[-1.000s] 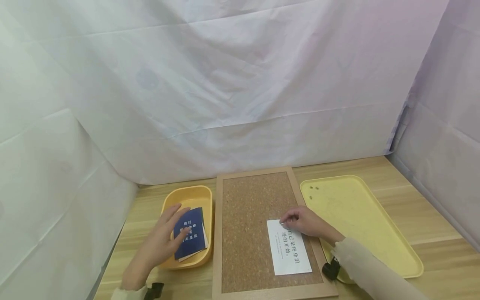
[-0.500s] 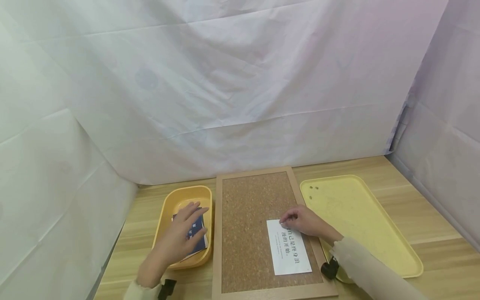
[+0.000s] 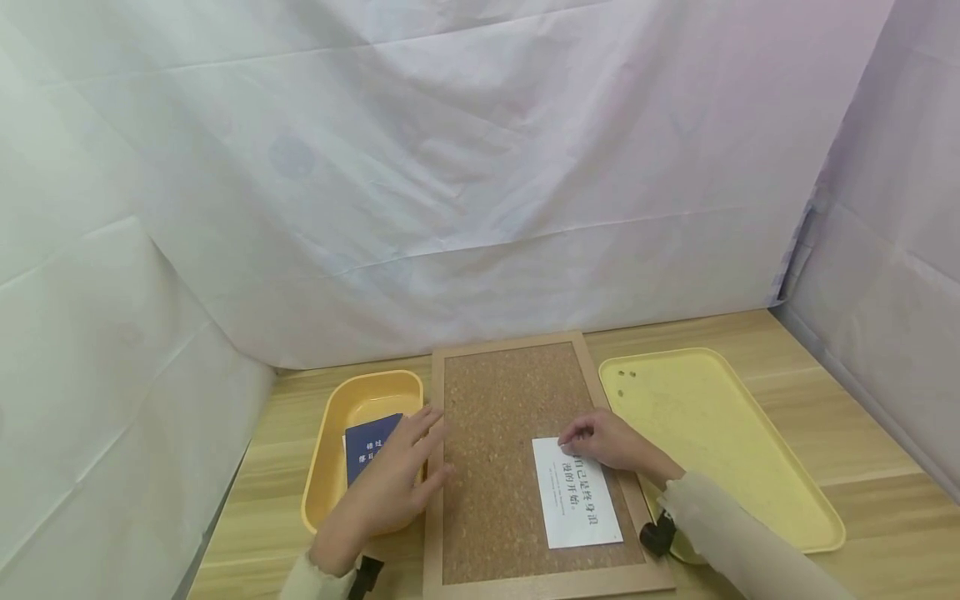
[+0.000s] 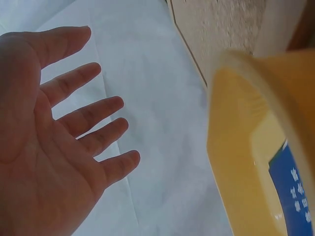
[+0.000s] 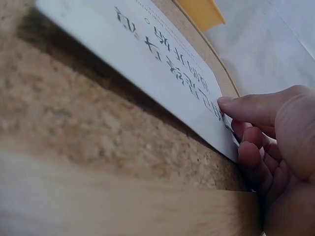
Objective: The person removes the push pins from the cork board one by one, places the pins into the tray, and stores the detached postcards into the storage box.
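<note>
A white card (image 3: 577, 504) printed with Chinese characters lies over the cork board (image 3: 495, 400). At its far end, my right hand (image 3: 611, 442) pinches the card near a corner, with the thumb (image 5: 246, 109) on the printed face and the other fingers curled at the edge. A slim shadow under the card's long side shows in the right wrist view. My left hand (image 3: 401, 475) is held with fingers apart over the gap between the yellow basket (image 3: 315, 492) and the board's left frame. Its palm holds nothing in the left wrist view.
Dark blue cards (image 3: 367, 442) lie stacked in the yellow basket, partly behind my left hand. Right of the board is a pale yellow tray (image 3: 720, 442) with a few small metallic bits (image 3: 621, 393) in its far left corner. A white cloth (image 3: 480, 208) hangs behind the table.
My left hand has moved right, from above the cards in the basket to the left frame of the board. My right hand and the white card have stayed in place.
</note>
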Demonstrator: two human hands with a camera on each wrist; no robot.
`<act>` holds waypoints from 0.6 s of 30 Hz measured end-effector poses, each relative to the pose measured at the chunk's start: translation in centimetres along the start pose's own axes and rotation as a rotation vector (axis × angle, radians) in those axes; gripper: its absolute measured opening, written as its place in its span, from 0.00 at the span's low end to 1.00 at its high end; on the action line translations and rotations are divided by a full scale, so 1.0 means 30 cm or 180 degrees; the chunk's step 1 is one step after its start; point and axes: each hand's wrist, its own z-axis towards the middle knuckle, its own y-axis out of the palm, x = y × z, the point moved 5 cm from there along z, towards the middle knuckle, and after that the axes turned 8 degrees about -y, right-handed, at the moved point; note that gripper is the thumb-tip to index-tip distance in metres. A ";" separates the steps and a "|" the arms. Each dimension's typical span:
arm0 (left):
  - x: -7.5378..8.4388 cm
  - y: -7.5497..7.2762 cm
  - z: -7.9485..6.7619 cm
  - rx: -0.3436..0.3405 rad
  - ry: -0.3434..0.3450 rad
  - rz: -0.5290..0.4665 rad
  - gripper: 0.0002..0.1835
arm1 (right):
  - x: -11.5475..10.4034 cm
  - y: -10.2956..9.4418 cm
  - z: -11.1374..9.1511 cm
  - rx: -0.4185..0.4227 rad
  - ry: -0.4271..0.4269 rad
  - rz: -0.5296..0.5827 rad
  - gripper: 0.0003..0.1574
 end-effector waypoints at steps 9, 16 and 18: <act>0.068 0.077 0.035 -0.0182 0.0261 0.0075 0.27 | -0.002 0.000 0.006 -0.0015 -0.0005 -0.0016 0.12; 0.106 0.150 0.053 -0.0613 0.0188 0.0116 0.25 | 0.004 0.002 0.006 -0.0023 0.0035 -0.0033 0.11; 0.119 0.171 0.057 -0.0720 0.0190 0.0162 0.25 | 0.004 0.003 0.005 -0.0025 0.0041 -0.0030 0.10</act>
